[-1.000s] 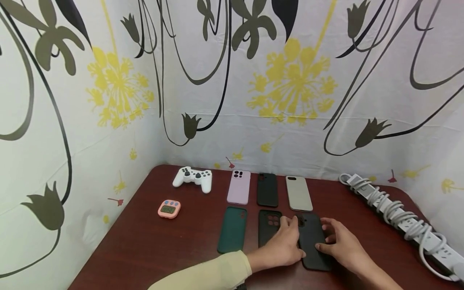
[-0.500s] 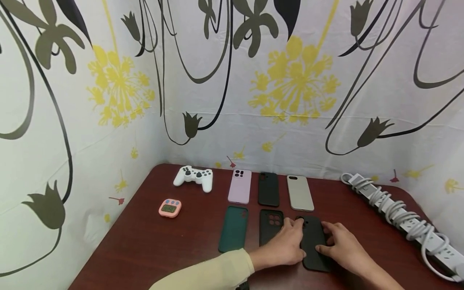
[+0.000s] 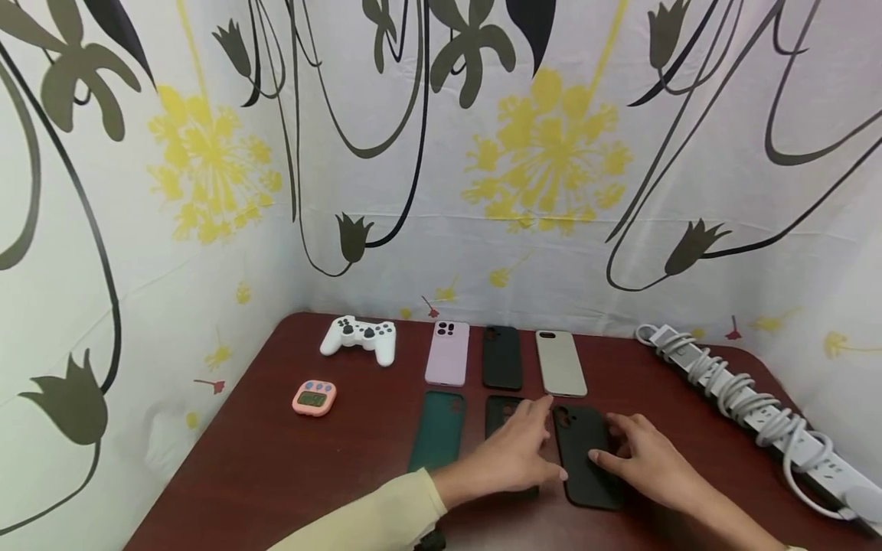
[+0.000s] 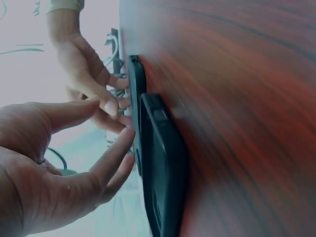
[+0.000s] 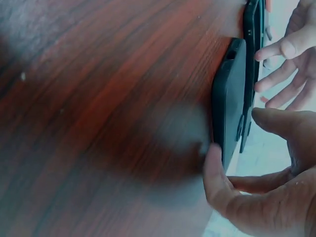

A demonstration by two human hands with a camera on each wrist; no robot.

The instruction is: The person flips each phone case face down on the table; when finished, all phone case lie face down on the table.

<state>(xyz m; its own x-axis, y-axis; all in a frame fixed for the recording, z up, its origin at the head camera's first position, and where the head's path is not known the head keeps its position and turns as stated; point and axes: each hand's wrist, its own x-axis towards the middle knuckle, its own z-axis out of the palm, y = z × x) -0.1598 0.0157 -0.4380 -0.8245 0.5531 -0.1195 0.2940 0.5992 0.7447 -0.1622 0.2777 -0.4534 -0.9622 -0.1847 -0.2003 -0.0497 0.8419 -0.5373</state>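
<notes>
A black phone case point(image 3: 586, 459) lies flat at the right end of the front row. My right hand point(image 3: 651, 463) is at its right side; in the right wrist view a fingertip touches the case's edge, while the thumb point(image 5: 279, 121) stands off its surface. My left hand point(image 3: 513, 455), fingers spread and holding nothing, hovers over a second black phone case point(image 3: 498, 421) with several camera holes, hiding much of it. Left of that lies a dark green phone case point(image 3: 439, 428), partly covered by the left forearm.
Behind stand a lilac phone case point(image 3: 448, 356), another black case point(image 3: 502, 360) and a beige case point(image 3: 561, 363) in a row. A white game controller point(image 3: 358, 338) and a pink timer point(image 3: 314, 399) lie left. A cord-wrapped power strip point(image 3: 751, 413) runs along the right.
My left hand has come off the left edge of the right-hand black phone case and moved left, its fingers spreading. The right hand has stayed by the case. The head view has shifted slightly.
</notes>
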